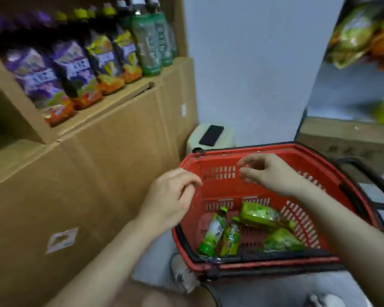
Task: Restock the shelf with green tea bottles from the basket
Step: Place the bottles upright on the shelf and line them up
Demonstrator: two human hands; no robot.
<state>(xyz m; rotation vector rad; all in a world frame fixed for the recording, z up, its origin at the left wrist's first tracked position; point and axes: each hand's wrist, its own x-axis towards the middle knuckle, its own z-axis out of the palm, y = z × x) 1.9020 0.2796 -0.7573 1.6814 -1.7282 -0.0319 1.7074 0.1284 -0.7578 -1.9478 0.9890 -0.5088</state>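
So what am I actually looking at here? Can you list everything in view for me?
basket: one, red with black handles, on the floor at lower right
green tea bottles: about four, green, lying in the basket
cardboard shelf: one, brown, at left
purple-labelled bottles: at least two, purple, left part of the shelf
yellow-labelled bottles: about two, yellow and orange, middle of the shelf
shelved green bottles: at least two, green, right end of the shelf
phone: one, black, on a pale container behind the basket
snack bags: several, green and orange, upper right, blurred
left hand: one, holding nothing, at the basket's left rim
right hand: one, holding nothing, above the basket
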